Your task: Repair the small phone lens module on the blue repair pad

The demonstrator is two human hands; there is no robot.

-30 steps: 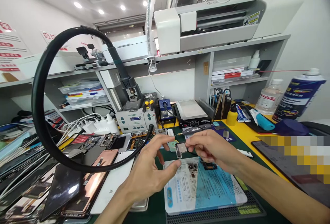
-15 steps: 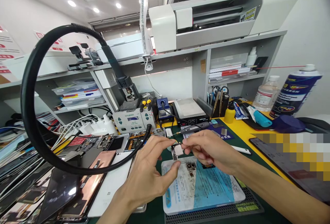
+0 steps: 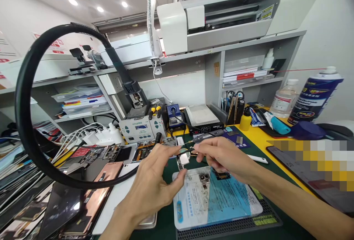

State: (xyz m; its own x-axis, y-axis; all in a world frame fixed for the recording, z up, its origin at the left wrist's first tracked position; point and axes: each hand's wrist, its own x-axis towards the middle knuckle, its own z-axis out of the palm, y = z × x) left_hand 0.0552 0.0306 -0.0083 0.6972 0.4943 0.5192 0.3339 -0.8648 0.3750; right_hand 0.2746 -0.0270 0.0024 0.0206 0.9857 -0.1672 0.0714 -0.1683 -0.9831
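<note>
A grime-smudged blue-and-white slab [image 3: 226,205] lies on a dark honeycomb mat [image 3: 218,235], a dual-lens camera module [image 3: 204,179] on top. Just beyond its left corner, the left hand [image 3: 155,186] holds a small phone part [image 3: 184,159] edgewise between slightly parted thumb and forefinger. The right hand [image 3: 221,153] is pinched beside a thin dark strip [image 3: 186,152]; whether it grips that, I cannot tell. Behind stands a rework station [image 3: 142,131].

Blue spray can [image 3: 315,96]; clear bottle [image 3: 284,99]; black hose [image 3: 22,96]
</note>
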